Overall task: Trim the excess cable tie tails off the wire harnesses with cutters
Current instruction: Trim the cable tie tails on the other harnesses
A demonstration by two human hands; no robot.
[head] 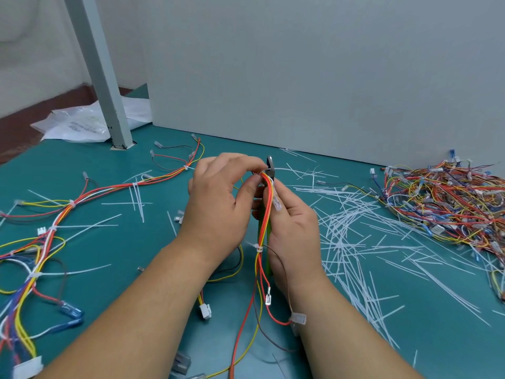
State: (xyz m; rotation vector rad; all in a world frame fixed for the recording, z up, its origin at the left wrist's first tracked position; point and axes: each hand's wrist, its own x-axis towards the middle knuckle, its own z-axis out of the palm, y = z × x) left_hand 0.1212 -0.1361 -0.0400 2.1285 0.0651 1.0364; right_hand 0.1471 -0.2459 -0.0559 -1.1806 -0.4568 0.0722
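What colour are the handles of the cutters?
The cutter handles are green, clearest in the head view.

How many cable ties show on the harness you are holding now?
1: a white tie on the harness, low between the left hand and right hand. Another may be hidden where the left hand pinches it by the cutters.
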